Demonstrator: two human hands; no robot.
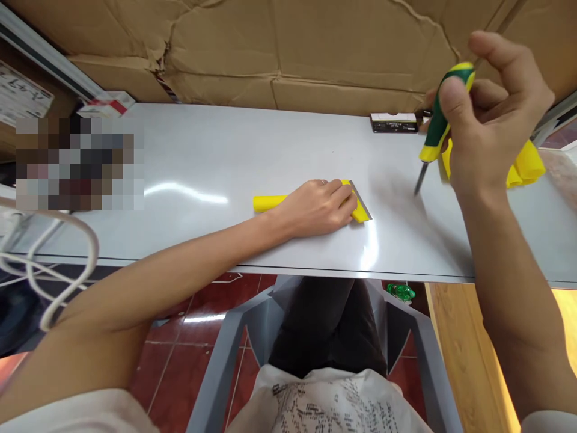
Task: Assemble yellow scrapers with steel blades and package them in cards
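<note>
My left hand (315, 207) is closed over the head of a yellow scraper (269, 203), which lies on the white table (216, 150). The scraper's handle points left, and its thin metal blade edge shows to the right of my fingers. Raised above the table at the right, my right hand (491, 114) grips a green and yellow screwdriver (439, 123). Its metal shaft points down and slightly left, with the tip off the scraper. Several yellow pieces (528, 163) lie behind my right wrist, partly hidden.
Cardboard (279, 48) lines the table's back. A black and white box (394, 122) sits at the back right, a red and white box (108, 104) at the back left. White cables (92, 240) hang at the left edge. A patch at the left is blurred out.
</note>
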